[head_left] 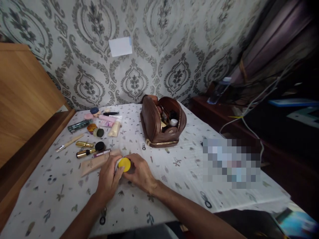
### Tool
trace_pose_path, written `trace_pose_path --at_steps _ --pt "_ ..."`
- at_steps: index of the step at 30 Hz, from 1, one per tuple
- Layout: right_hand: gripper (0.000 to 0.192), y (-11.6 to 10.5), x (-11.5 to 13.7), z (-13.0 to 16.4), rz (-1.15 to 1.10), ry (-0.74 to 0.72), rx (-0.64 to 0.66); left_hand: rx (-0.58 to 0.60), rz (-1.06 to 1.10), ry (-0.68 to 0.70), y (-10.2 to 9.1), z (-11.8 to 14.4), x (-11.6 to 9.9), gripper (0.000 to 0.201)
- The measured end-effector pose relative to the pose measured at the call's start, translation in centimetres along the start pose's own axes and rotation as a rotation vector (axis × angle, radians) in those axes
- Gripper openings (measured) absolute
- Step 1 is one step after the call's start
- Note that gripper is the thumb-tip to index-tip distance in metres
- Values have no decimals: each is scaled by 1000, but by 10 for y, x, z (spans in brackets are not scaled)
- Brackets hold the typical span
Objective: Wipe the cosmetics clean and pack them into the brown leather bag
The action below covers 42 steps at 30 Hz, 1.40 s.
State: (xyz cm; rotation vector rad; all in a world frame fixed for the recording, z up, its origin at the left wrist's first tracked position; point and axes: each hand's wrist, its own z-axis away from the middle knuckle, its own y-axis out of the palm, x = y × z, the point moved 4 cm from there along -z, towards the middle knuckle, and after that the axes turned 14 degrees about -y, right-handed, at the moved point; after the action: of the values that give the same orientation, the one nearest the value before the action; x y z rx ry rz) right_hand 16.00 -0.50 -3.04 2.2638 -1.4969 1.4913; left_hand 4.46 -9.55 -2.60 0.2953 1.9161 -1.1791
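Observation:
Both hands meet over a small round jar with a yellow lid (124, 164) in the middle of the patterned tablecloth (174, 172). My left hand (109, 177) wraps the jar's left side. My right hand (139, 172) closes around its right side, fingers at the lid. Just left of the hands lies a beige tube (96, 163). A brown leather cosmetic bag (161, 121) stands unzipped behind the hands, with small items inside.
Cosmetics are strewn at the back left: gold lipsticks (84, 144), a dark green tube (79, 125), small pots, a cream tube (114, 128), a brush (68, 142). A wooden panel (22, 96) flanks the left. A water bottle (219, 90) and cables sit on the dark shelf at right.

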Motion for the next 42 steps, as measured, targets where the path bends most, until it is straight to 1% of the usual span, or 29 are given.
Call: trace_pose_path --at_steps 2,4,6,8,11,15,18,20,21,22,24,25,26,28,29,32,35,37,40,42 --pt "26 -1 0 0 -46 86 16 -33 -97 89 2 4 -1 28" --pt "22 -1 -2 1 -140 187 1 -79 -136 153 3 5 -2 26" --pt "20 0 -4 2 -262 262 -24 -107 -121 196 2 5 -5 23" --pt "23 0 -5 4 -382 309 -54 -93 -66 209 1 3 -9 21" --pt "27 -3 -6 4 -496 352 -77 -42 24 151 0 -4 -14 25" --pt "32 -18 -4 5 -492 374 -81 -27 148 3 1 -19 -26 34" --pt "34 -43 -4 9 -460 349 -109 23 265 -103 8 -32 -46 37" --pt "35 -70 -4 11 -434 318 -159 96 306 -148 17 -42 -63 37" --pt "36 -86 -3 13 -420 299 -199 146 316 -147 24 -46 -74 36" --pt "38 -103 -2 14 -405 280 -244 201 324 -126 32 -51 -85 36" --pt "38 -139 3 13 -342 202 -330 323 334 -40 51 -59 -107 38" --pt "37 -156 6 12 -305 169 -364 379 324 9 62 -62 -117 41" --pt "36 -171 8 10 -278 167 -380 425 304 55 72 -65 -125 47" --pt "38 -194 8 7 -268 192 -400 475 244 125 91 -71 -137 56" --pt "40 -203 6 5 -275 204 -408 486 214 147 99 -73 -141 57" --pt "47 -220 -1 0 -304 203 -436 506 181 182 111 -75 -144 47" --pt "50 -228 -10 -3 -320 214 -450 499 204 212 114 -73 -139 37" --pt "50 -232 -13 -8 -308 212 -440 452 175 246 114 -71 -133 37" --pt "43 -240 -11 -21 -208 154 -387 388 92 313 117 -69 -124 41" --pt "40 -244 -7 -34 -72 79 -322 382 34 337 121 -67 -119 44"
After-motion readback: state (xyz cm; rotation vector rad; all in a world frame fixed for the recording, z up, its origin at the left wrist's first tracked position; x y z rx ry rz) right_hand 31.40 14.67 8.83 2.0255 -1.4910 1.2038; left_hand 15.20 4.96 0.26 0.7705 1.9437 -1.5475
